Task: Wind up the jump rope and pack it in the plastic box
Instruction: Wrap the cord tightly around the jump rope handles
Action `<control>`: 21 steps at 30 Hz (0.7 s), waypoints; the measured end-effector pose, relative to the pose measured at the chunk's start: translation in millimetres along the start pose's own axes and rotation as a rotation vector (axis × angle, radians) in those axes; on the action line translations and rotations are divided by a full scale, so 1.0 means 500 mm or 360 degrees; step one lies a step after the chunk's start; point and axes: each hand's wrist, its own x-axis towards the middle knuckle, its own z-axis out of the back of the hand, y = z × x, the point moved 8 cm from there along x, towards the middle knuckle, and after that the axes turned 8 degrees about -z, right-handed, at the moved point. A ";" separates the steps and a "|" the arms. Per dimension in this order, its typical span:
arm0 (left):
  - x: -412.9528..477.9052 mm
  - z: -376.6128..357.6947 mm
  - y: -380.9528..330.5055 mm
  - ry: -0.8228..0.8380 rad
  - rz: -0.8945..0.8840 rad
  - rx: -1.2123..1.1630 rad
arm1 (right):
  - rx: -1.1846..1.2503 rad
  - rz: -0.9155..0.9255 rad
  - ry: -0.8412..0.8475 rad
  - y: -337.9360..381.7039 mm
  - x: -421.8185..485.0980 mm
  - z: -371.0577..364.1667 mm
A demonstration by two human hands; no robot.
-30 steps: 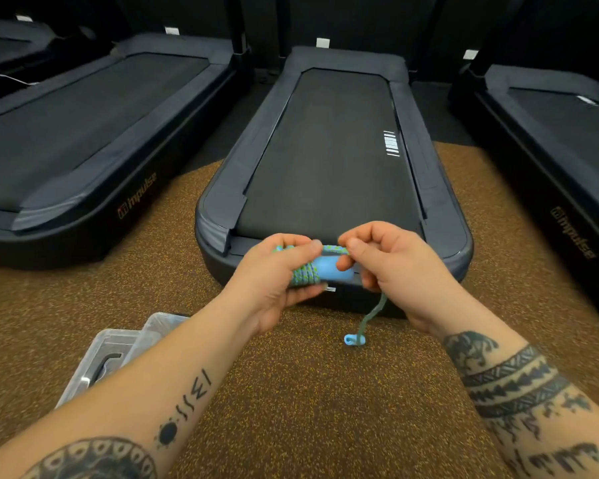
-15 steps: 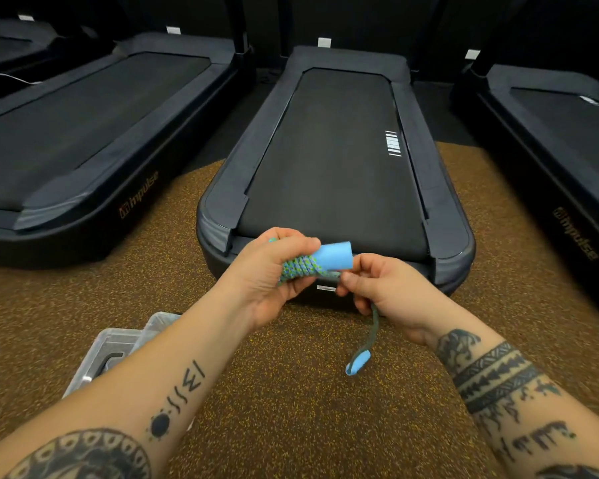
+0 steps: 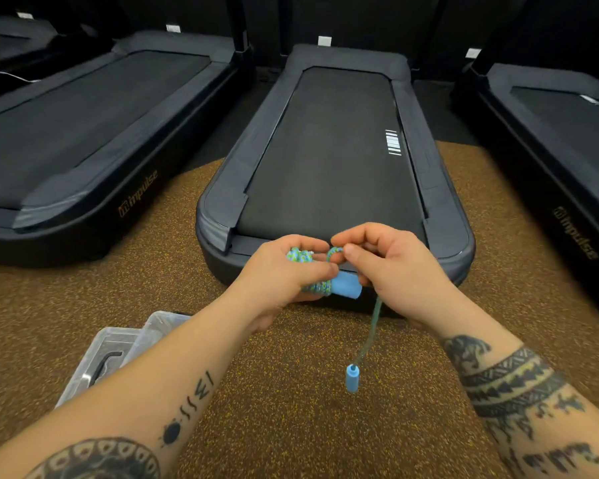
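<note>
The jump rope is mostly wound round its blue foam handle, held above the floor: the left hand grips the coil, and the right hand pinches 1 loop. A short tail with a blue end cap dangles unwound; packing into the clear plastic box remains.

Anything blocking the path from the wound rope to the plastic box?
Nothing visible does. The jump rope is in the left hand, its loose tail pinched by the right hand; only floor lies between it and the plastic box at lower left. The left forearm hides part of the box.
</note>
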 end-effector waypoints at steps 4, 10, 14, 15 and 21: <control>-0.002 0.005 -0.006 -0.0085 0.0065 -0.0370 | 0.0039 0.0142 -0.0136 0.013 -0.007 0.007; -0.001 0.027 -0.018 -0.0343 0.0029 -0.0698 | -0.0239 0.0259 -0.0050 0.006 -0.026 -0.033; -0.003 0.033 -0.016 -0.0401 0.0048 -0.0768 | -0.0043 0.0169 0.0110 -0.009 -0.018 -0.052; -0.001 0.037 -0.016 -0.0416 0.0058 -0.0796 | 0.0024 0.0133 0.0153 -0.011 -0.015 -0.050; -0.003 0.038 -0.030 -0.0258 0.0110 -0.0781 | 0.0274 -0.0153 0.0137 -0.054 0.004 -0.027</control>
